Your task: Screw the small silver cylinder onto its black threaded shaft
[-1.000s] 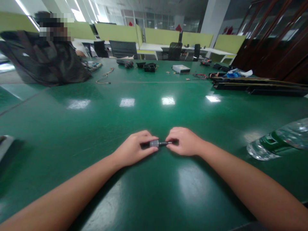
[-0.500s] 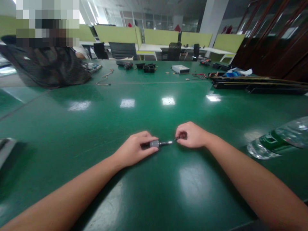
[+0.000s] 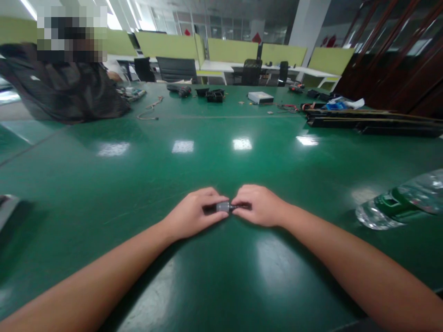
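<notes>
Low over the green table (image 3: 194,175), near the middle of the view, a small grey and black cylindrical tool (image 3: 223,206) lies sideways. My left hand (image 3: 194,214) grips its grey body between thumb and fingers. From its right end a thin dark shaft runs to my right hand (image 3: 259,205), whose thumb and fingers are pinched round it. The fingertips of the two hands are almost touching. The shaft's tip is hidden inside my right hand, and any small part held there is too covered to make out.
A clear bottle with a green label (image 3: 394,204) lies at the right. A dark bag (image 3: 76,92) stands at the back left, a person behind it. Black strips (image 3: 367,121), a white box (image 3: 260,97) and a cable (image 3: 148,115) lie along the back. A grey object (image 3: 7,207) is at the left edge.
My right hand has moved left and slightly down, from beyond the shaft's tip onto the shaft. It now covers the silvery tip and the small dark piece seen before. My left hand has kept its hold.
</notes>
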The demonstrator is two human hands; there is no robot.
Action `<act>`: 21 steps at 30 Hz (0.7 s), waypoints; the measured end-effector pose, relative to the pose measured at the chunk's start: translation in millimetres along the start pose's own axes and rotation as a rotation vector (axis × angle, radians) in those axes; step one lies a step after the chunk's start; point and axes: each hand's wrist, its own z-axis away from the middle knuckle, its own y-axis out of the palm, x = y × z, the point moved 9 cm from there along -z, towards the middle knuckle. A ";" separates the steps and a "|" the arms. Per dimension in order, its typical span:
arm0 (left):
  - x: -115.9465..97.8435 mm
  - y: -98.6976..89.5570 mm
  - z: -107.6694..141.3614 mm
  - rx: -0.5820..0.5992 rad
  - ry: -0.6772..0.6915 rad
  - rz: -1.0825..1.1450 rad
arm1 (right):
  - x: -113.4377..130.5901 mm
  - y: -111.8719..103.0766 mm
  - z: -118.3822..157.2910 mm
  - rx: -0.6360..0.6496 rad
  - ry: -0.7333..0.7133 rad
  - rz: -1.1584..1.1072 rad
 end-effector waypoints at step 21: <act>1.6 1.7 0.6 0.024 -0.007 -0.004 | 1.9 1.6 2.2 -0.019 -0.026 -0.016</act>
